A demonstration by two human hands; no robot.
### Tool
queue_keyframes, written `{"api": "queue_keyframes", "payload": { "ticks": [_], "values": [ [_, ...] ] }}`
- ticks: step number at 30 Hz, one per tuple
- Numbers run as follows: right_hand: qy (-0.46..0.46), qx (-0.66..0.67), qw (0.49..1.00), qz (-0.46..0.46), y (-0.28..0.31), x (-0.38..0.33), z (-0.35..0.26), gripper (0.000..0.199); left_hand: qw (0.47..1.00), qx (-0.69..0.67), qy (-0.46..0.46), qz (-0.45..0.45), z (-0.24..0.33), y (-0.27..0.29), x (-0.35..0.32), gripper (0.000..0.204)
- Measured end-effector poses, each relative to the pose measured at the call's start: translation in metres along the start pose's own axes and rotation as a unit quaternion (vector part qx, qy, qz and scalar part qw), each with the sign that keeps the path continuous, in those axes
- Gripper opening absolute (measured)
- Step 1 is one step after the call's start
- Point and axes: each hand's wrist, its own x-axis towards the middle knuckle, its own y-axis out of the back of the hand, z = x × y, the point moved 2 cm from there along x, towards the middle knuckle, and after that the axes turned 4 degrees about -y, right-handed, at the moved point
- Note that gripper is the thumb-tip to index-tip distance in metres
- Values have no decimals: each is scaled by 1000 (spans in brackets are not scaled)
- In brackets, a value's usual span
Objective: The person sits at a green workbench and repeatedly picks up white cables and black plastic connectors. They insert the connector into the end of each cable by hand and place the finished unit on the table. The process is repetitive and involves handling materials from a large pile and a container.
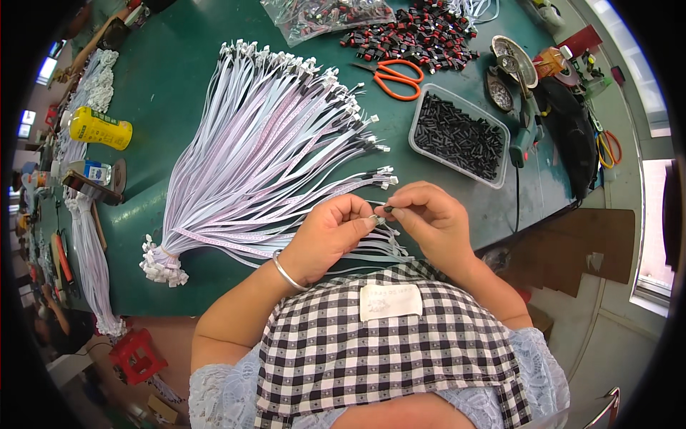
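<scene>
Left hand (330, 232): closed in a pinch, fingertips pressed on the end of one flat ribbon cable (382, 214); a silver bangle (287, 272) sits at the wrist.
Right hand (429, 214): also pinched shut, thumb and forefinger meeting the left hand's tips; something small and dark, seemingly a sleeve, sits between them, too small to tell for sure.
Cable in hand: held just above the near edge of the green bench (179, 100), in front of the person's checked apron (371, 343); its length trails back toward the loose cables lying under the hands.
Cable bundle (264, 150): a large fan of pale lilac-and-white ribbon cables, tied at the lower left, white connectors splayed toward the far side, just left of the hands.
Clear tub (457, 136): full of short black sleeves, near the right hand, within reach.
Orange scissors (396, 77): beyond the tub, lying flat.
Red-and-black parts (414, 36): heaped at the far edge, beside a clear bag of the same.
Yellow bottle (100, 129): on its side, well to the left.
Handling note: judging by the grip, the work goes best with the cable end kept flat and untwisted, the pinch close to the tip, and the small piece fed on squarely, not forced.
</scene>
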Motion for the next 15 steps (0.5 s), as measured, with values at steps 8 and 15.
{"api": "queue_keyframes", "payload": {
  "ticks": [8,15],
  "values": [
    [-8,-82,997,-10,4,3,-3,11,1000,26,-8,-12,0,-1,-1,6],
    [-60,-51,997,-26,2,4,4,11,1000,20,-9,-3,2,-2,0,6]
  ]
}}
